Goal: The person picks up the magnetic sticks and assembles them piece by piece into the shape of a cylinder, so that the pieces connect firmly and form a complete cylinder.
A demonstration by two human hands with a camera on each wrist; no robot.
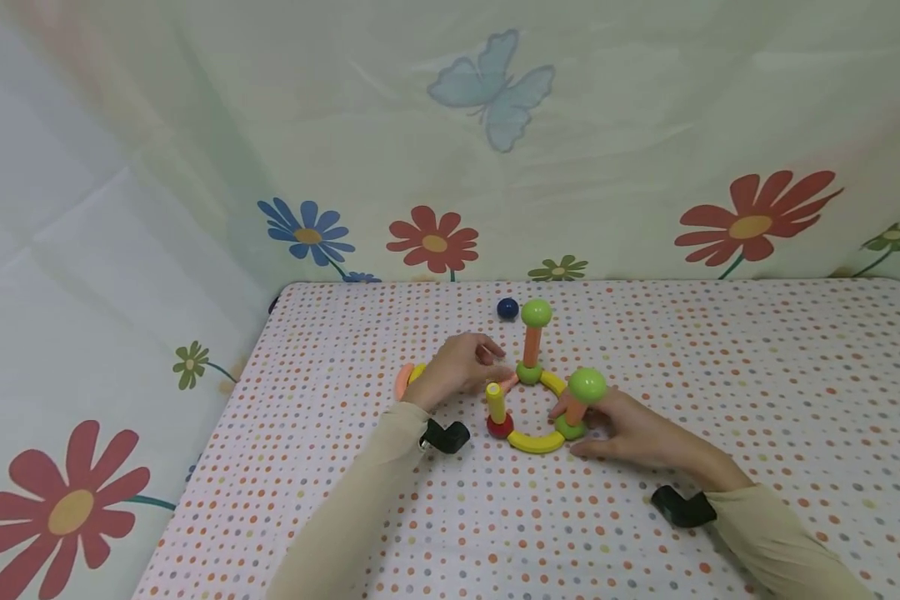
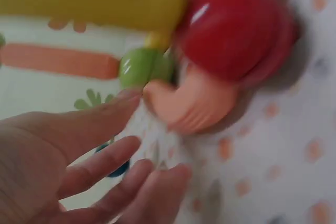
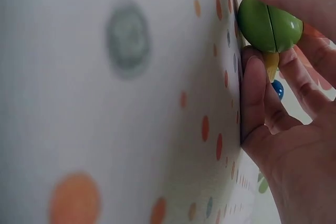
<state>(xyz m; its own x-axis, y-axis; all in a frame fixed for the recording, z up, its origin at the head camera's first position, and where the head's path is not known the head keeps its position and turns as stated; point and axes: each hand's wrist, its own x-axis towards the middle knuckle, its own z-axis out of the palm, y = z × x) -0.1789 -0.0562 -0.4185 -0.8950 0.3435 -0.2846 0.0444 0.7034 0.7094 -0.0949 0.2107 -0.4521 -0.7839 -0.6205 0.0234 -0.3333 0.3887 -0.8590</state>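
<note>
A ring of curved yellow pieces (image 1: 536, 442) and an orange curved piece (image 2: 197, 103) joins a red ball (image 1: 500, 427) and two green balls (image 1: 528, 373). A yellow rod (image 1: 497, 403) stands on the red ball; orange rods (image 1: 532, 346) topped by light green balls (image 1: 536, 313) rise from the green ones. My left hand (image 1: 467, 364) is at the ring's left side, fingers loosely extended, thumb by the orange curved piece. Around the right green ball (image 3: 269, 24) my right hand (image 1: 633, 429) curls its fingers and thumb.
A dark blue ball (image 1: 507, 309) lies behind the ring. To the left, partly behind my left wrist, lie an orange curved piece (image 1: 402, 381) and a yellow one (image 1: 417, 372). The dotted tabletop (image 1: 720, 358) ends at a flowered cloth (image 1: 615, 167).
</note>
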